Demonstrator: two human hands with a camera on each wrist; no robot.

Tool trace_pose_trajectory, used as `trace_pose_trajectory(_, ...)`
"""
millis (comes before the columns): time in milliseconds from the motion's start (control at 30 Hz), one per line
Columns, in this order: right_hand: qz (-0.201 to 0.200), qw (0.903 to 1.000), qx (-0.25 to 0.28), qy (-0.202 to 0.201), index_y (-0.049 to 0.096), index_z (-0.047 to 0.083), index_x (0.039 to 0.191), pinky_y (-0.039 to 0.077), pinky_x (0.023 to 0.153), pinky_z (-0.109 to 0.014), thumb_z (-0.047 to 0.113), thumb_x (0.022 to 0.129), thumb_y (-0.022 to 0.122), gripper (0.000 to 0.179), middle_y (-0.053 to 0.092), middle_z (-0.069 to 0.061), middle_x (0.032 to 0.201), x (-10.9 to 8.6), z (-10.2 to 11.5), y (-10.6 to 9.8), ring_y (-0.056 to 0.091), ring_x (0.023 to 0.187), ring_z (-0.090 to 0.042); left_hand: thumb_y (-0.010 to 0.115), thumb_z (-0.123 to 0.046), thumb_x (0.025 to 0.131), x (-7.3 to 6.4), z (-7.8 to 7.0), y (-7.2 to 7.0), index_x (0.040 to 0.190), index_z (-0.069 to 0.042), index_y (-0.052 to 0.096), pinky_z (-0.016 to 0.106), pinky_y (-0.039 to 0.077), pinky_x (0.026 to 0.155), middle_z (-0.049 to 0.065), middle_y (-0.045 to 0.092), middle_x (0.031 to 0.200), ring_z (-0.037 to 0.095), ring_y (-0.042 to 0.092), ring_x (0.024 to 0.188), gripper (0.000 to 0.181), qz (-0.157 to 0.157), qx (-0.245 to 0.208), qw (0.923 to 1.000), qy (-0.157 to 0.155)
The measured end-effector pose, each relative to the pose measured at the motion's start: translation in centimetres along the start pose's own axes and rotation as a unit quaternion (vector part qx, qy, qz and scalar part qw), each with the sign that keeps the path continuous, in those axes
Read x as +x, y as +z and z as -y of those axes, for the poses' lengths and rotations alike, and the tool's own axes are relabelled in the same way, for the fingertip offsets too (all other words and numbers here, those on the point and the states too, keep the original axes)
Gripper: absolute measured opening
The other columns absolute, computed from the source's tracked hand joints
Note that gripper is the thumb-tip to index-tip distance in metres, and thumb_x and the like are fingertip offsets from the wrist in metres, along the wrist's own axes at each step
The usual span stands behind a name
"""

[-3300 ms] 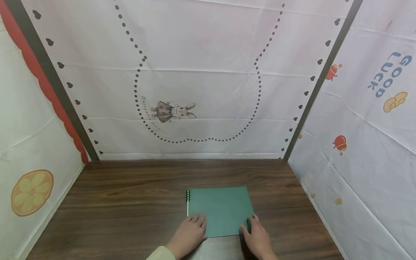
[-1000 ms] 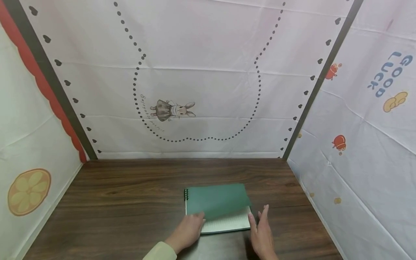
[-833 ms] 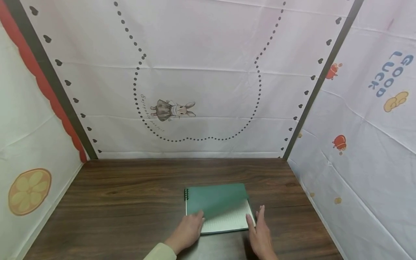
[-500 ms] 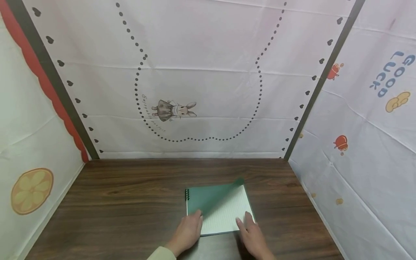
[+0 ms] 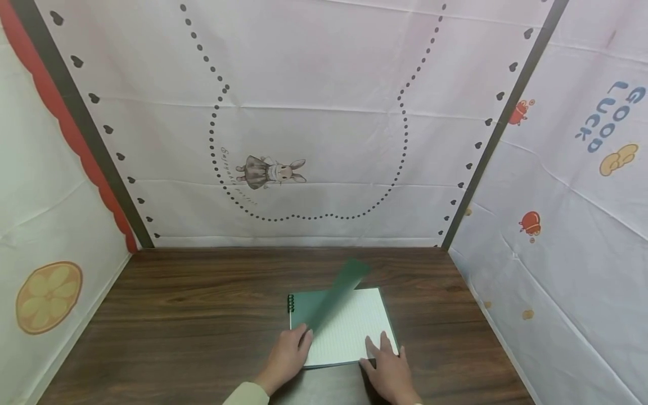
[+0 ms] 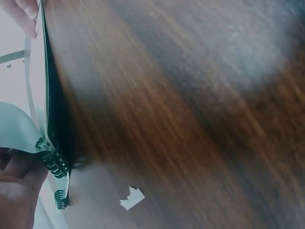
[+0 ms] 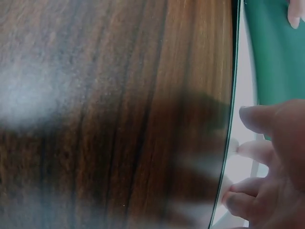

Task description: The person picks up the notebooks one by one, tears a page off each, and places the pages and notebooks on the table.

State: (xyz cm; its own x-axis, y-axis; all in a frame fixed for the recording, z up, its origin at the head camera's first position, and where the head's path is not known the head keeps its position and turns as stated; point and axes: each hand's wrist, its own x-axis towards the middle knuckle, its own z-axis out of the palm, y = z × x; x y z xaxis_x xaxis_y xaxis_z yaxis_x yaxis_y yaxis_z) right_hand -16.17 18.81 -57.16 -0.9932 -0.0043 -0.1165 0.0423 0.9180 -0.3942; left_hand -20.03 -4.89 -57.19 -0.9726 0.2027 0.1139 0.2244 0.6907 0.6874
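A spiral notebook (image 5: 349,326) with a green cover (image 5: 340,289) and lined pages lies near the front of the table. My left hand (image 5: 286,355) pinches the cover's near edge, close to the bound side. The cover bends up and back to the left, its far corner raised. In the left wrist view, the left hand's fingers (image 6: 21,169) are beside the dark coil binding (image 6: 55,164). My right hand (image 5: 391,371), fingers spread, rests at the page's near right corner. Its fingertips (image 7: 233,202) touch the page edge in the right wrist view.
The brown wood-grain table (image 5: 202,315) reaches back to a printed white cloth (image 5: 314,140), with cloth walls at left and right. A small torn white scrap (image 6: 132,198) shows beyond the binding in the left wrist view.
From lying flat, the cover has been lifted and folded back leftward, exposing the lined page. The left hand has curled round its near edge. The right hand has moved onto the page corner.
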Motion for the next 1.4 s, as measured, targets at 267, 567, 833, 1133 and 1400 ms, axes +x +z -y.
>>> trace_pose_trajectory(267,0.003,0.9995,-0.031,-0.001,0.060,0.012,0.132,0.019,0.113,-0.067,0.037,0.090,0.065,0.050,0.040,-0.030,0.147,0.1,0.5,-0.1,0.040,0.137,-0.042,0.055,-0.022,0.098,-0.2,0.0,-0.7,0.072,-0.018,0.055,0.020,0.035,0.049,-0.009,0.045,0.061,0.005,0.038,0.055,0.026,-0.012,0.008,0.9995,-0.027)
trace_pose_trajectory(567,0.008,0.9991,-0.039,0.010,0.060,0.012,0.132,0.020,0.114,-0.065,0.038,0.089,0.065,0.051,0.040,-0.029,0.147,0.2,0.5,0.1,0.040,0.137,-0.042,0.056,-0.023,0.097,-1.1,-0.1,-1.5,0.098,-0.009,0.069,0.036,0.057,0.073,0.004,0.072,0.091,0.018,0.067,0.083,0.019,-0.028,0.007,0.9983,-0.050)
trace_pose_trajectory(833,0.009,0.9992,-0.032,0.020,0.059,0.011,0.133,0.021,0.115,-0.062,0.037,0.089,0.065,0.051,0.038,-0.030,0.148,0.4,0.5,0.2,0.039,0.138,-0.043,0.052,-0.022,0.099,-1.8,0.0,-2.7,0.097,-0.011,0.067,0.037,0.057,0.074,0.002,0.071,0.093,0.018,0.068,0.088,0.019,-0.032,0.000,0.9976,-0.061)
trace_pose_trajectory(1133,0.007,0.9989,-0.023,0.039,0.056,0.011,0.136,0.023,0.114,-0.061,0.035,0.090,0.065,0.053,0.034,-0.031,0.150,0.4,0.3,0.0,0.037,0.138,-0.045,0.047,-0.025,0.102,-2.7,0.8,-3.5,0.067,-0.013,0.048,0.022,0.034,0.046,-0.003,0.044,0.061,0.009,0.037,0.054,0.037,-0.024,-0.021,0.9934,-0.110)
trace_pose_trajectory(1400,0.001,0.9990,-0.029,0.033,0.057,0.011,0.135,0.025,0.113,-0.062,0.035,0.089,0.065,0.053,0.035,-0.031,0.149,0.3,0.5,0.1,0.038,0.137,-0.044,0.046,-0.025,0.102,-3.5,1.6,-4.0,0.065,-0.013,0.050,0.021,0.035,0.047,-0.003,0.045,0.060,0.008,0.039,0.054,0.040,-0.029,-0.012,0.9935,-0.109)
